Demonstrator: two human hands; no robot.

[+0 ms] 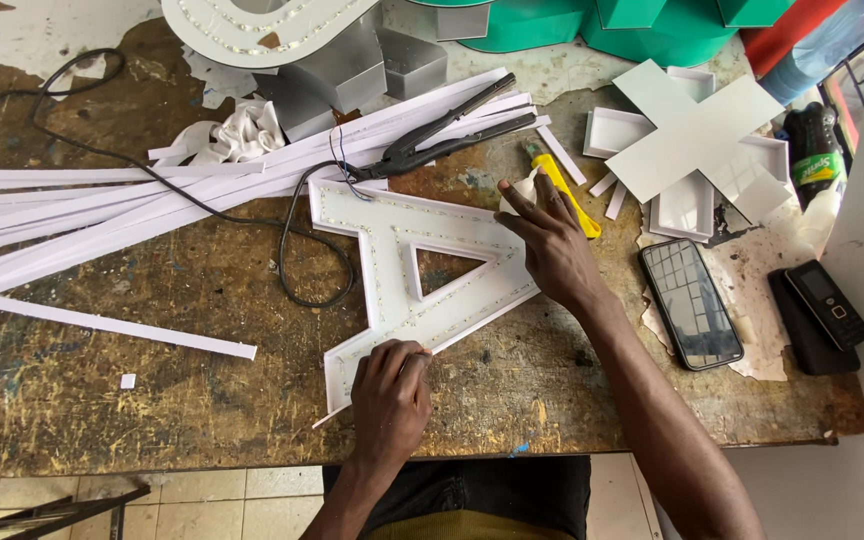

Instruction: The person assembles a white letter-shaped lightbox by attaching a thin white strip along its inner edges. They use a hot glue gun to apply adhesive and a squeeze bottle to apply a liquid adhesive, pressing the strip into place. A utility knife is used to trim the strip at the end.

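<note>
A white letter-shaped sign shell [392, 270] with rows of small lights along its inside lies flat on the worn wooden table [152, 400]. My left hand [390, 398] presses down on its near lower leg, fingers curled on the rim. My right hand [550, 245] rests flat on its upper right edge, fingers spread. A yellow-handled tool [574, 205] lies just beyond my right fingers. A black wire [297, 260] runs from the shell's top corner.
Long white plastic strips [102, 210] fan across the left. Black pliers [452, 130] lie on them. A white cross-shaped shell [692, 140], a smartphone [690, 303], a small black keypad phone [830, 305] and a bottle [814, 155] sit at the right. Green shapes [642, 25] stand behind.
</note>
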